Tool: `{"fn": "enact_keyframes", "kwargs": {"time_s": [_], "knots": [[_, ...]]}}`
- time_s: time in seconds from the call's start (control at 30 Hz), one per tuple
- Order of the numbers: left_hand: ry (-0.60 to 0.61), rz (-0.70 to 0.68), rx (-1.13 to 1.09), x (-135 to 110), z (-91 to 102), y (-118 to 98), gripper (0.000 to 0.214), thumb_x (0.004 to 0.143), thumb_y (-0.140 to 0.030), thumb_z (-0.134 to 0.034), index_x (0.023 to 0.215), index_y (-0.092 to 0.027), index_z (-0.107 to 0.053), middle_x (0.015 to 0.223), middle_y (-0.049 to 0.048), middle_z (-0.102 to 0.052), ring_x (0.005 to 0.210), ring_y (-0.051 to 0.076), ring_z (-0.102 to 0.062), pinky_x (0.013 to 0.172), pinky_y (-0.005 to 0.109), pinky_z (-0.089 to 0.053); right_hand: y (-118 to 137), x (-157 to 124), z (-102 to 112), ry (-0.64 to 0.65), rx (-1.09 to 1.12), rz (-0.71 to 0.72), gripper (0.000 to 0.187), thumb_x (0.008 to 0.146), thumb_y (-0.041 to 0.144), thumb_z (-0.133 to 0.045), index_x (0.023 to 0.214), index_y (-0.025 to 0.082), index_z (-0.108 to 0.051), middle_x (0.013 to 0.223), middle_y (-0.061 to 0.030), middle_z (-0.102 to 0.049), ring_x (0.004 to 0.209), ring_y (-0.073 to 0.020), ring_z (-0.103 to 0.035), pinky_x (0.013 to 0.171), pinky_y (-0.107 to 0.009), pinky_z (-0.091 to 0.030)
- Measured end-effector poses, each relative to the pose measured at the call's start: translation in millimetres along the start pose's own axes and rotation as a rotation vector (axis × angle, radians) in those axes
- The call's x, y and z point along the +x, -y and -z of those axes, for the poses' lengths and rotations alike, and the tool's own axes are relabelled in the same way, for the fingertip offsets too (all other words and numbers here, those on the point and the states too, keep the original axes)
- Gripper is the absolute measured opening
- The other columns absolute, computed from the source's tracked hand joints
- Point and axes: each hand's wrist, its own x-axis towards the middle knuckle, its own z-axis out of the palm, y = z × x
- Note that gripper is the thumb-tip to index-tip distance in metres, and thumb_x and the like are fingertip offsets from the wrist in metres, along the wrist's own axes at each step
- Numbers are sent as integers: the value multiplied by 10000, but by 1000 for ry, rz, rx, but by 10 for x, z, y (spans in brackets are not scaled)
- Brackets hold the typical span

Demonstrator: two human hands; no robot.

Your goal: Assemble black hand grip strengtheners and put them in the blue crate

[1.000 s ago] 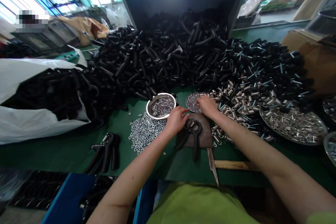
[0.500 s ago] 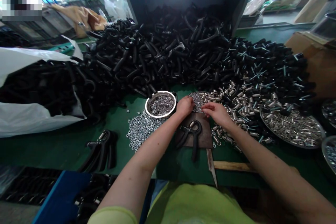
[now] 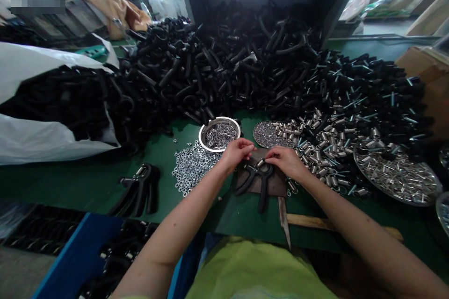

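A black hand grip exerciser (image 3: 264, 191) lies on a dark square plate (image 3: 279, 186), its handles pointing down toward me. Across its upper end runs a small silver coil spring (image 3: 260, 163). My right hand (image 3: 286, 160) is pinched closed at the spring's right end, against the exerciser's upper right part; what the fingertips hold is hidden. Just above and left of the spring, my left hand (image 3: 237, 153) has thumb and fingers pressed together. Anything between them is too small to make out. An oval dish of tiny metal parts (image 3: 268, 134) sits beyond both hands.
Left of the plate are loose nuts (image 3: 191, 168) and a round metal bowl (image 3: 202, 139). Springs (image 3: 326, 149) and a tray of pins (image 3: 396, 175) lie right. Black handles (image 3: 228, 65) are heaped behind. A wooden-handled hammer (image 3: 312, 221) lies in front; assembled grips (image 3: 142, 189) sit left.
Both hands have come back from the dish of tiny parts toward me. The right fingertips now meet the exerciser at its spring; the left hand hovers over the plate's upper left. The view has shifted slightly.
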Motion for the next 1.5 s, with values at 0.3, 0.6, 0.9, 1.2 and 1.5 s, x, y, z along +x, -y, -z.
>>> {"fn": "enact_keyframes", "kwargs": {"time_s": [0.3, 0.6, 0.9, 1.2, 1.5], "knots": [[-20, -29, 165, -479, 161, 146, 153, 748, -273, -613, 798, -130, -593, 730, 25, -637, 611, 99, -536, 557, 209, -410, 117, 112, 45, 101, -194, -18, 45, 710, 203, -643, 711, 202, -688, 754, -12, -670, 726, -167, -597, 669, -266, -405], [17, -364, 754, -477, -101, 179, 7, 754, -194, -645, 759, -194, -650, 930, 16, -622, 941, 174, -525, 890, 320, -368, 125, 308, 84, 242, -249, -63, 21, 649, 185, -672, 654, 205, -670, 618, 25, -652, 623, -143, -592, 539, -223, -367], [-2, -309, 901, -499, -205, 200, 8, 759, -187, -626, 761, -193, -621, 957, 23, -588, 968, 191, -499, 867, 329, -364, 302, -650, 316, 190, -316, 0, 181, 808, 252, -555, 975, 212, -612, 952, -45, -627, 883, -189, -573, 767, -299, -415], [13, -125, 662, -324, -168, 279, 173, 675, -203, -697, 822, -183, -608, 930, 3, -584, 874, 152, -534, 786, 270, -400, -50, -1903, 364, 228, -504, -121, 126, 806, 234, -538, 915, 210, -595, 896, -71, -630, 812, -227, -582, 708, -354, -439], [8, -127, 547, -304, -127, 341, 193, 632, -207, -725, 788, -168, -619, 872, -3, -587, 803, 134, -531, 720, 241, -397, 585, -1387, 567, -199, -115, 15, 376, 928, 318, -363, 1291, 268, -450, 1153, -57, -627, 934, -195, -636, 802, -334, -509]]}}
